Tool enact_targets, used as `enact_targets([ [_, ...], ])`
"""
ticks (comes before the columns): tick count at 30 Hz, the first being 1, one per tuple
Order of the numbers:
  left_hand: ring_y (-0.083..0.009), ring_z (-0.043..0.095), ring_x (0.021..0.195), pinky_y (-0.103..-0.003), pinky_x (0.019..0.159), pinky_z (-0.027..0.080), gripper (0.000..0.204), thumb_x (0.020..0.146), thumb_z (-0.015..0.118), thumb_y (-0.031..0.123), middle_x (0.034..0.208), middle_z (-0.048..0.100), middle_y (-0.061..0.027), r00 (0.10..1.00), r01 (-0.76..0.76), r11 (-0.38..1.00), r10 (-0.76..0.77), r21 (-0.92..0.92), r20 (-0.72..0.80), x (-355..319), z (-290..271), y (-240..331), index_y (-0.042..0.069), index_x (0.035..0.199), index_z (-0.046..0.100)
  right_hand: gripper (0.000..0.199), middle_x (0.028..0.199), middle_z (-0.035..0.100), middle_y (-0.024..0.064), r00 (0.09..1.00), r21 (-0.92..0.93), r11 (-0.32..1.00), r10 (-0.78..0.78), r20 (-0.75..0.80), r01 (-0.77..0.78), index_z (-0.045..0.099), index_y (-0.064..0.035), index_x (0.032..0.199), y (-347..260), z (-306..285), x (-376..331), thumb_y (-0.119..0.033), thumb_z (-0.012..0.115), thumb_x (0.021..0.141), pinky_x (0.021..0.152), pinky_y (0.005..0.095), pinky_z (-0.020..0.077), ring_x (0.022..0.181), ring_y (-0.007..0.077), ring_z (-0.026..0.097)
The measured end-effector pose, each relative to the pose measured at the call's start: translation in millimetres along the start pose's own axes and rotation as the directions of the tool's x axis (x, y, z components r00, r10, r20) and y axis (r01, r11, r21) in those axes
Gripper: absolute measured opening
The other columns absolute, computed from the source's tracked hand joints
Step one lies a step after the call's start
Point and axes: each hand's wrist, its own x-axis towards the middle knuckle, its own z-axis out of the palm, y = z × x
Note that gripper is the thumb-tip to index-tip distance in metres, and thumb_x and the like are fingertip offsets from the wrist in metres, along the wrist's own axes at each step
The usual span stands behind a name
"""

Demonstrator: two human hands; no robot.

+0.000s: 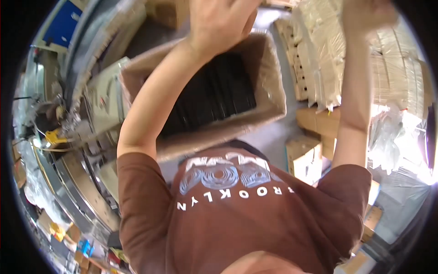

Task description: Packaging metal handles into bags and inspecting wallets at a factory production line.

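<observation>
My left arm reaches up across a large open cardboard box, with my left hand above its far side. Most of the left fingers are cut off by the upper edge, so what they hold, if anything, does not show. Inside the box sit black items, packed close together and partly covered by my forearm. Raised on the far right, my right hand is smeared by motion in front of stacks wrapped in clear film. I cannot make out its fingers.
Flattened cardboard is piled to the right. Below it stands a smaller carton, near a bundle of clear plastic. Along the left runs machinery with a metal frame. A blue panel is at the far left.
</observation>
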Motion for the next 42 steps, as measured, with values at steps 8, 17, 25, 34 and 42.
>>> enact_targets([
  [8,-0.0289,0.045,0.105,-0.036,0.082,0.042,0.051,0.076,0.062,0.035,0.116,0.050,-0.0164,0.025,0.607,0.756,-0.324,0.243,0.946,-311,101,163,-0.003,0.109,0.051,0.045,0.102,0.057,0.0134,-0.372,-0.497,0.855,0.513,0.773,0.146,0.059,-0.0040,0.098,62,-4,-404,-0.024,0.074,0.061,0.092,0.0379,0.0386,0.104,0.0294,0.051],
  [17,-0.0306,0.033,0.119,-0.036,0.093,0.032,0.075,0.076,0.058,0.036,0.137,0.028,-0.0212,-0.129,0.561,0.742,-0.360,0.367,0.924,-366,162,220,-0.008,0.130,0.029,0.068,0.111,0.054,0.0136,-0.423,-0.381,0.890,0.455,0.783,0.253,0.054,-0.0042,0.109,72,5,-478,-0.031,0.078,0.052,0.107,0.0438,0.0160,0.115,0.0295,0.041],
  [25,-0.0280,0.032,0.120,-0.036,0.091,0.034,0.072,0.074,0.057,0.030,0.139,0.026,-0.0180,-0.104,0.546,0.754,-0.370,0.364,0.923,-364,161,220,-0.006,0.130,0.031,0.054,0.109,0.055,0.0127,-0.496,-0.293,0.900,0.424,0.757,0.323,0.055,-0.0047,0.108,79,8,-482,-0.031,0.070,0.064,0.107,0.0457,0.0150,0.112,0.0271,0.043],
  [34,-0.0282,0.037,0.115,-0.037,0.087,0.036,0.061,0.072,0.060,0.027,0.130,0.038,-0.0166,-0.048,0.622,0.705,-0.400,0.341,0.915,-360,156,209,-0.003,0.122,0.042,0.025,0.095,0.057,0.0127,-0.184,-0.380,0.842,0.472,0.862,0.384,0.059,-0.0027,0.094,57,-5,-502,-0.019,0.046,0.080,0.106,0.0529,0.0127,0.103,0.0276,0.048],
  [42,-0.0244,0.051,0.100,-0.040,0.085,0.037,0.036,0.072,0.061,0.029,0.105,0.058,-0.0126,-0.157,0.522,0.587,-0.647,0.619,0.746,-260,129,88,0.004,0.098,0.060,0.025,0.085,0.059,0.0142,0.073,-0.149,0.879,0.130,0.989,0.452,0.061,0.0001,0.086,41,7,-387,-0.016,0.046,0.074,0.102,0.0474,0.0255,0.089,0.0272,0.053],
])
